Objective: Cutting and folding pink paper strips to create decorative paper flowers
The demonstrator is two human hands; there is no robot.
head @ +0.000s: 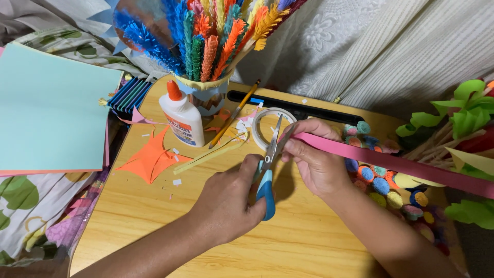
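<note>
The left hand (226,198), lowest in view, grips blue-handled scissors (270,164), blades pointing to twelve o'clock. The right hand (316,159) pinches the pink paper strip (391,162) at its near end; the strip's long axis runs toward four o'clock, meeting the blades crosswise.

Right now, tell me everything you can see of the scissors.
The scissors have blue plastic handles and thin, silver, metal-looking blades. The left hand holds them by the handles over the wooden table. They point up and away from the person, and the blades are slightly parted around the near end of a long pink paper strip, which the right hand pinches. The blade tips lie over a roll of tape behind them.
</note>
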